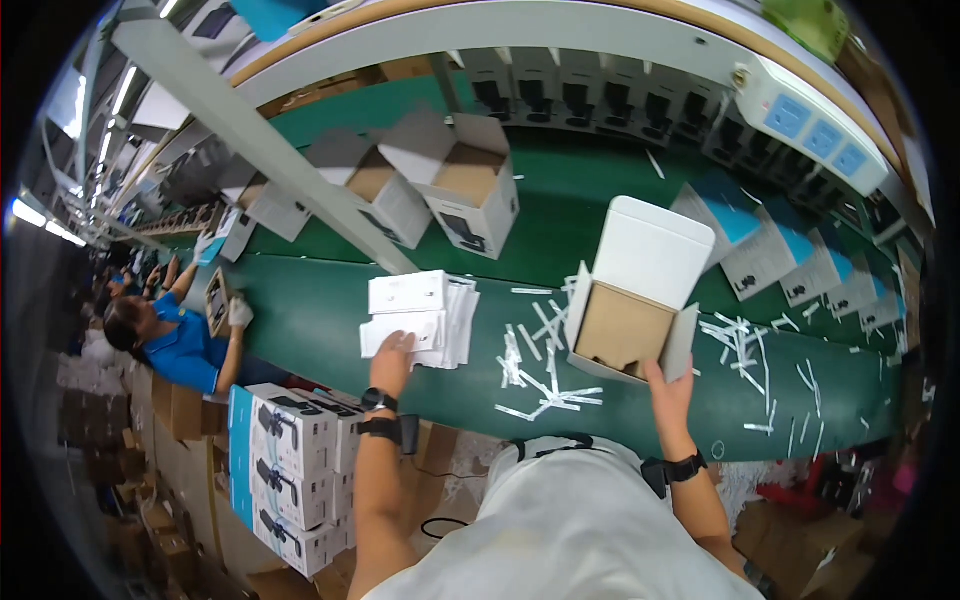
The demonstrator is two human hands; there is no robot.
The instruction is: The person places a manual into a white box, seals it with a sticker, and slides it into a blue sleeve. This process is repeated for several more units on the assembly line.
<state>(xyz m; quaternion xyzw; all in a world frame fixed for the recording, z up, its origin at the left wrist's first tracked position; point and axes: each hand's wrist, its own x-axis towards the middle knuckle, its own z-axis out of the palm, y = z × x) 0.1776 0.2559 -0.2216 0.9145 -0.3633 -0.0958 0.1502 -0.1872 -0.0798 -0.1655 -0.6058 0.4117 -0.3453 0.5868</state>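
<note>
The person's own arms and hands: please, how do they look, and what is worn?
The left hand and right hand are ungloved, the forearms bare. On the left are two dark bands, one with a small block; on the right, a dark strap.

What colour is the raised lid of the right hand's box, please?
The raised lid is white, clearest in the head view.

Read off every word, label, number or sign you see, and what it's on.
None quoted; the print is too small or blurred to read:
White papers under the left hand: small dark print, unreadable.
Stacked boxes, lower left: print beside pictures, unreadable.
Open carton, back: marks around picture, unreadable.
Open white box: no print visible.
</note>
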